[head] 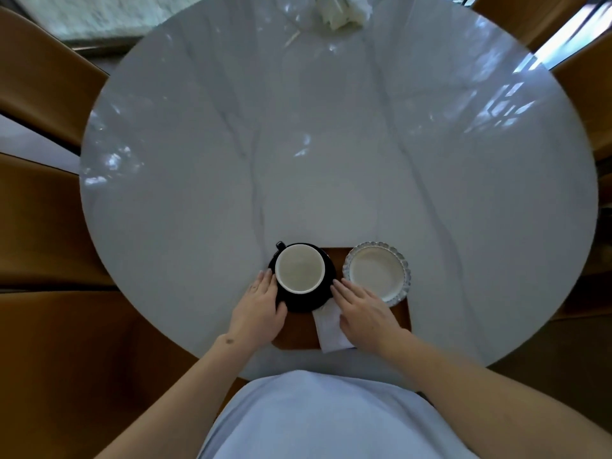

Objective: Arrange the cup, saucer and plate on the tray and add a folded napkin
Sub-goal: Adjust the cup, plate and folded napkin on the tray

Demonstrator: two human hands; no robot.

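From the head camera, the only view, the arrangement looks almost complete. One brown tray (402, 313) lies at the near edge of the round marble table (331, 144), and all four pieces are on it. One black saucer (326, 286) sits on the tray's left part, its left edge reaching over the tray's side, and one cup (299, 268), white inside and empty, stands on it with its dark handle pointing to the far left. One white plate (377, 272) with a scalloped rim occupies the tray's far right corner, just beside the saucer. One folded white napkin (329, 329) lies on the near part of the tray, its far end tucked under the saucer's rim and its near corner poking slightly past the tray's edge. The left hand (261, 308) rests with straight, close fingers against the saucer's left rim; the right hand (362, 311) lies flat with relaxed fingers over the napkin's right side, fingertips touching the saucer's right rim. Neither hand grips anything. By my reading, what remains is only a final nudge to centre the saucer and square the napkin. Beyond the task, one crumpled white bundle (341, 11) lies at the table's far edge, and several brown chairs (43, 81) ring the table; their exact number cannot be told.
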